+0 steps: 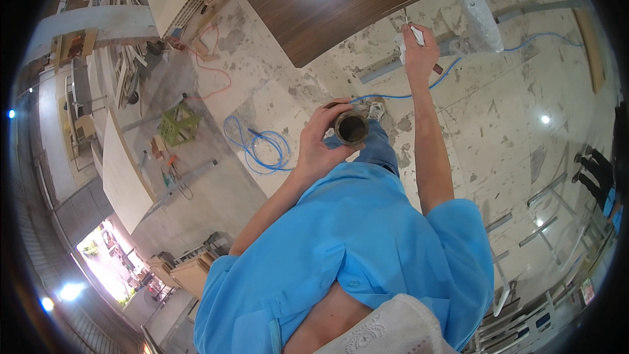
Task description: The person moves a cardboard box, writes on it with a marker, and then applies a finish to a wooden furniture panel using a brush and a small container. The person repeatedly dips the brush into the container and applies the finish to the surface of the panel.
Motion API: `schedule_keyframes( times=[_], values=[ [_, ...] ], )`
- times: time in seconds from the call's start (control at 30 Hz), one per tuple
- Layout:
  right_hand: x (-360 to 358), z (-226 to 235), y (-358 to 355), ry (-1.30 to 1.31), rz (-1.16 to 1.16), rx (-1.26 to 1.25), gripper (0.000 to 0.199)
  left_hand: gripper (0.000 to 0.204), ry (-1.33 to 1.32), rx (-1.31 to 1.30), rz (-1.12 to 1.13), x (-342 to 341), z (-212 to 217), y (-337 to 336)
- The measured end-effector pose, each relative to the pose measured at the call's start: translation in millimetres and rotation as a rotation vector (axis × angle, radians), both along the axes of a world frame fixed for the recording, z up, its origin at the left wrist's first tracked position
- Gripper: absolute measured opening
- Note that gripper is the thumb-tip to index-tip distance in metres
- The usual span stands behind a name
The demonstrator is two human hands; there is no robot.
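Near the dark wood panel [341,0], the right hand [419,49] is pinching a small brush [414,29] and white cloth [401,49]; the left hand [321,147] is gripping an open tin [352,127], which could tip and spill.

No packages, labels, signs or screens visible, only a bare worksite floor beneath the dark wooden panel [341,0]

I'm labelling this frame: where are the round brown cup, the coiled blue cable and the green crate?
Round brown cup [352,127], head view, on its dark inside.
Coiled blue cable [257,146], head view, on the loop's left side.
Green crate [178,124], head view, on its top face.
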State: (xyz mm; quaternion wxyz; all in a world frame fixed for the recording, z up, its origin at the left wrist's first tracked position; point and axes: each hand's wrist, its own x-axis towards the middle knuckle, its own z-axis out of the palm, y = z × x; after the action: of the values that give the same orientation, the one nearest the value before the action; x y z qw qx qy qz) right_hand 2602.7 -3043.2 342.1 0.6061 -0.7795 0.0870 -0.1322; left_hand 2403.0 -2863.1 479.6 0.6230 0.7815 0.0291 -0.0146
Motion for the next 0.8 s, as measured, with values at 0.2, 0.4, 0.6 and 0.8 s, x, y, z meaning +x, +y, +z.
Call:
schedule_keyframes(
  times=[0.2, 0.4, 0.6, 0.8],
  values=[
    [-9, 1, 4, -0.179, 0.472, -0.105, 0.013, 0.072, 0.026, -0.024, -0.040, 0, -2, -10],
    [-11, 6, 12, -0.066, 0.065, 0.028, 0.013, 0.072, 0.037, -0.026, -0.036, 0, 3, -19],
    [-15, 11, 19, -0.124, 0.307, -0.109, 0.014, 0.071, 0.019, 0.024, 0.000, -2, 5, -25],
    [5, 4, -1, -0.019, 0.122, -0.063, 0.016, 0.074, 0.036, -0.002, -0.003, -5, 1, -28]
  ],
)
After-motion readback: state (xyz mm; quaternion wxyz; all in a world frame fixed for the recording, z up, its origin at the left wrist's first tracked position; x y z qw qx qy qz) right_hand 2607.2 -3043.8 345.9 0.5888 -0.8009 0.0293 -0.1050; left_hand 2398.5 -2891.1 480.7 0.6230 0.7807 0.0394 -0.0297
